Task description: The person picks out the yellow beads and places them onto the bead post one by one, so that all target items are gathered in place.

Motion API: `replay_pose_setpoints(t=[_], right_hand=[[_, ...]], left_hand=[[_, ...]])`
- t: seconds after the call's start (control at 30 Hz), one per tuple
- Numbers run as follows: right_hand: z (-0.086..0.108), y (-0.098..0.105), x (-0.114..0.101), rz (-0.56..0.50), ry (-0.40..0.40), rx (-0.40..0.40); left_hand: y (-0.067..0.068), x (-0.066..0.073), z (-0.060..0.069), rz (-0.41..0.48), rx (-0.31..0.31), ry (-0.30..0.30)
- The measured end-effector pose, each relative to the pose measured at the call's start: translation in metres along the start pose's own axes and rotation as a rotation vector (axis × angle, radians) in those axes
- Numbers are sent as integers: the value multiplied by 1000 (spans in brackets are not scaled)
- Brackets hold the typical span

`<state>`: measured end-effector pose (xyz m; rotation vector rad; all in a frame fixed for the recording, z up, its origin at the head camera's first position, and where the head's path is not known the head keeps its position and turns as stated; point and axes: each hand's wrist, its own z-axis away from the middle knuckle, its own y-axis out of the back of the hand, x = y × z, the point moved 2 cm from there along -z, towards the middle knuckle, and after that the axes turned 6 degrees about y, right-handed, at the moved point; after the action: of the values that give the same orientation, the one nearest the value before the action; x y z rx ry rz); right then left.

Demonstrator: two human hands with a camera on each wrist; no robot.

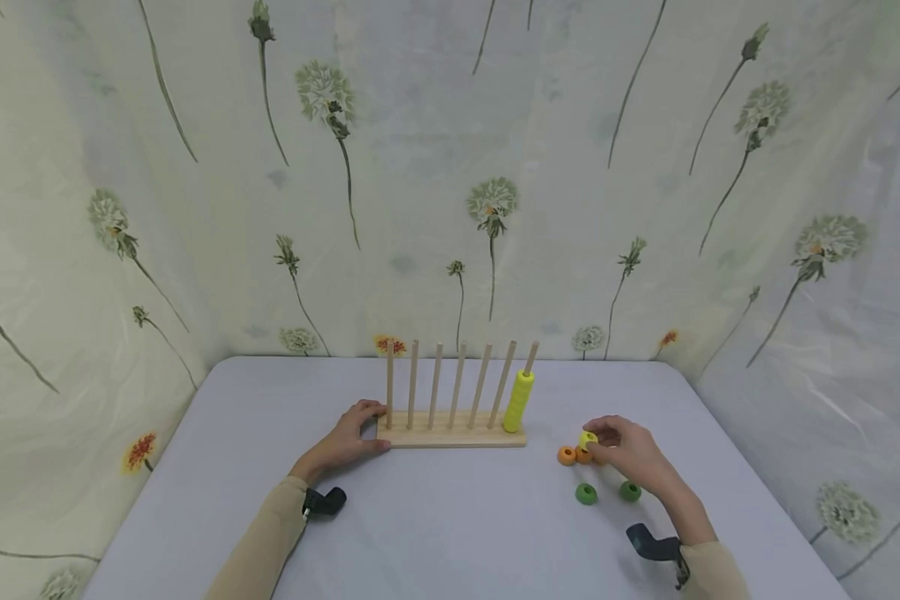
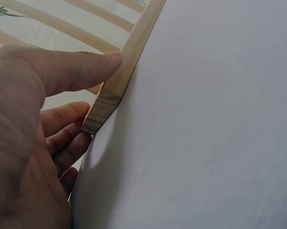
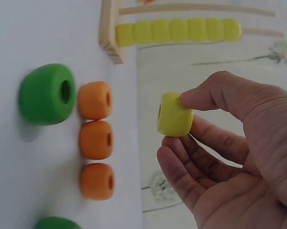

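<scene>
A wooden peg rack with a row of upright pegs stands on the table. Its rightmost peg carries a stack of yellow beads, and the peg's tip shows above them. My left hand grips the rack's left end; in the left wrist view the thumb lies on one side of the base and the fingers on the other. Right of the rack, my right hand pinches a single yellow bead between thumb and fingers, raised off the table. Beside it are orange beads in a row.
Two green beads, one nearer the rack and one to its right, lie in front of the orange ones. A white cloth covers the table. Behind it hangs a curtain printed with dandelions.
</scene>
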<state>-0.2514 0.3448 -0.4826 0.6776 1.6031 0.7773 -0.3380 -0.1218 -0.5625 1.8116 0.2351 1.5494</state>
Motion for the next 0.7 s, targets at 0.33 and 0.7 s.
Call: replay_pose_setpoints(t=[0.33,0.7], right_hand=[[-19,15,-20,25,64,40],[-35,31,-51,-10,97,61]], left_hand=[[0,0,-1,6,-2,-2],[0,0,-1,10,2,3]])
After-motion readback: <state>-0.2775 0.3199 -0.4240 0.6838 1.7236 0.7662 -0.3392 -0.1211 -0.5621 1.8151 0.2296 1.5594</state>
